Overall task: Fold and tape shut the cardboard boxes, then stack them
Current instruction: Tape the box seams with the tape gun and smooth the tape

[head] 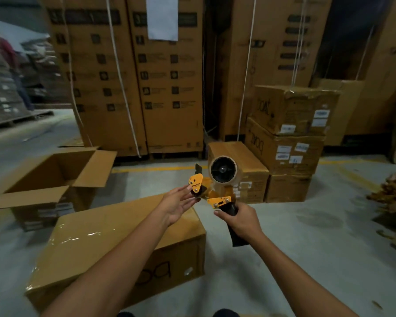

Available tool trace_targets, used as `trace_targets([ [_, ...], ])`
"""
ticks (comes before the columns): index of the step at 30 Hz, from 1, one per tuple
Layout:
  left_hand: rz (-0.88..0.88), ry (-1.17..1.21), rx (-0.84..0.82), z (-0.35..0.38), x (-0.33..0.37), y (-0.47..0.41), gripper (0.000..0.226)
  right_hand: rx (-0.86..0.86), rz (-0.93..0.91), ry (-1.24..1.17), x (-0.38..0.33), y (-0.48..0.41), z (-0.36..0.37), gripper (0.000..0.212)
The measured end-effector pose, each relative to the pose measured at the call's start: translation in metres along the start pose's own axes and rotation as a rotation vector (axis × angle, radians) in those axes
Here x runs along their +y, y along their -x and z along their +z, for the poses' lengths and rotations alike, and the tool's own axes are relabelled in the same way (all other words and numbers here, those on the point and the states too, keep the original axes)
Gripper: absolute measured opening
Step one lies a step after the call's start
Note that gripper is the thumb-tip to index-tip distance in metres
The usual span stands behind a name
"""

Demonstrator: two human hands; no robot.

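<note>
— Above the sealed cardboard box (pixel 114 239) on the floor (pixel 306 259), what's happening?
— The right hand (pixel 240 221) is gripping the tape dispenser (pixel 222 172) by its handle. The left hand (pixel 181 202), fingers relaxed, is touching its front, probably freeing tape. The open box (pixel 50 179) is waiting at the left, likely needing folding next.

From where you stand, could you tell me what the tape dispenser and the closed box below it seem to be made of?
The tape dispenser: orange-yellow plates, likely painted metal given the screws; matt black handle, probably plastic. The closed box: brown cardboard, its top glossy with reflections, apparently clear tape.
</note>
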State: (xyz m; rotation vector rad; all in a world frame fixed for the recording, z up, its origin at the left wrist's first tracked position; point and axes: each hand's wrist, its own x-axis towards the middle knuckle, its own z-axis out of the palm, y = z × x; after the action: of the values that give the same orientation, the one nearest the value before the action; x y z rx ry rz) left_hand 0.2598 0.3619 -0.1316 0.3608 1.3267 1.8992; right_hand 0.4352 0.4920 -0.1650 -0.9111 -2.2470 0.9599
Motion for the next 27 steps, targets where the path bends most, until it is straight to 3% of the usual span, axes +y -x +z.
trace_targets([
  [7,-0.009,0.172,0.08,-0.001,0.026,0.023,0.035,0.078,-0.108,-0.03,-0.03,0.014,-0.006,0.03],
  [12,-0.041,0.046,0.126,-0.008,0.041,0.01,0.021,-0.022,-0.07,-0.102,-0.04,0.006,0.007,0.023],
  [17,-0.023,-0.056,0.199,-0.02,0.048,-0.028,0.015,-0.037,-0.092,-0.126,-0.044,-0.016,0.029,0.031],
  [20,0.029,-0.225,0.239,-0.03,0.051,-0.061,0.014,-0.069,-0.071,-0.141,-0.041,-0.033,0.044,0.036],
  [23,0.029,-0.38,0.193,-0.044,0.056,-0.098,0.019,-0.194,0.034,-0.251,-0.04,-0.055,0.053,0.021],
  [27,0.101,-0.986,-0.095,-0.054,0.064,-0.153,0.01,-0.215,0.159,-0.331,-0.028,-0.084,0.075,0.011],
])
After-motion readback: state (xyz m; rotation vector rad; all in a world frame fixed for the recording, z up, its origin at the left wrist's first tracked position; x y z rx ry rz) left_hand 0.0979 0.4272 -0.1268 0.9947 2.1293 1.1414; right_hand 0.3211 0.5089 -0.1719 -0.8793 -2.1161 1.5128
